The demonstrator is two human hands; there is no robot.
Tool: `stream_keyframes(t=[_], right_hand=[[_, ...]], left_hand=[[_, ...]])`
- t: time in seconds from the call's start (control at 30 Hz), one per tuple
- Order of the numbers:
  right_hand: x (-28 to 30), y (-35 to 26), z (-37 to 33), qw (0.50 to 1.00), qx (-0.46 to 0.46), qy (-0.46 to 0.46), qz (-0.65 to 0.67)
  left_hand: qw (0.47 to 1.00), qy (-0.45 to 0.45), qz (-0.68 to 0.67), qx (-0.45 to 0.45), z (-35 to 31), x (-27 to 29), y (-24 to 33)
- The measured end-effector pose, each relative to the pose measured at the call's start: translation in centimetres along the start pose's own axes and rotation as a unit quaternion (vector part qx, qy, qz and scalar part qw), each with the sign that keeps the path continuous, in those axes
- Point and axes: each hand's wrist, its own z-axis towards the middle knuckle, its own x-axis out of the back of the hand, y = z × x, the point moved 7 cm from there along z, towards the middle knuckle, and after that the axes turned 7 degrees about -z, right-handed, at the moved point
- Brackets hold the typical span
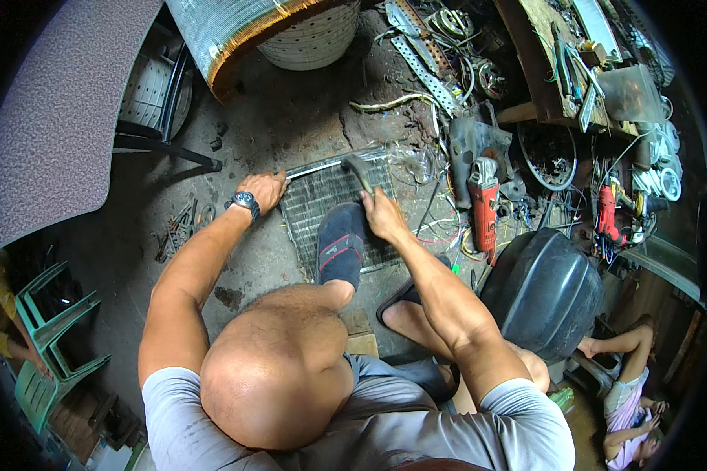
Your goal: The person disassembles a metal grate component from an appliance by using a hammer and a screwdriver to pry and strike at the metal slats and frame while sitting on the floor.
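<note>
Head cam has your right hand [385, 215] wrapped around the handle of a hammer [360, 174], its head right by the metal strip [316, 167], while your left hand [264, 191] grips that strip's left end. Strip's lying along the far edge of the dark ribbed mat [305, 216], and your dark-shod foot [340, 242] is on the mat.

Single fisheye head view from above, steeply downward, near the left hand [264, 191] and right hand [385, 216].
</note>
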Motion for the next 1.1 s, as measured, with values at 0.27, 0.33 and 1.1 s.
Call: stream_keyframes(t=[0.27, 0.33, 1.1], right_hand=[[4.6, -5.7, -0.8, 0.982, 0.099, 0.123, 0.104], [0.5, 1.2, -0.3, 0.995, 0.063, 0.078, 0.027], [-0.9, 0.7, 0.6, 0.999, 0.04, -0.026, -0.007]], left_hand=[[1.0, -0.007, 0.012, 0.024, -1.8, 0.4, -1.3], [1.0, 0.007, 0.013, -0.001, 0.1, 0.7, 0.1], [0.999, -0.035, 0.002, 0.03, -1.9, -0.1, -2.6]])
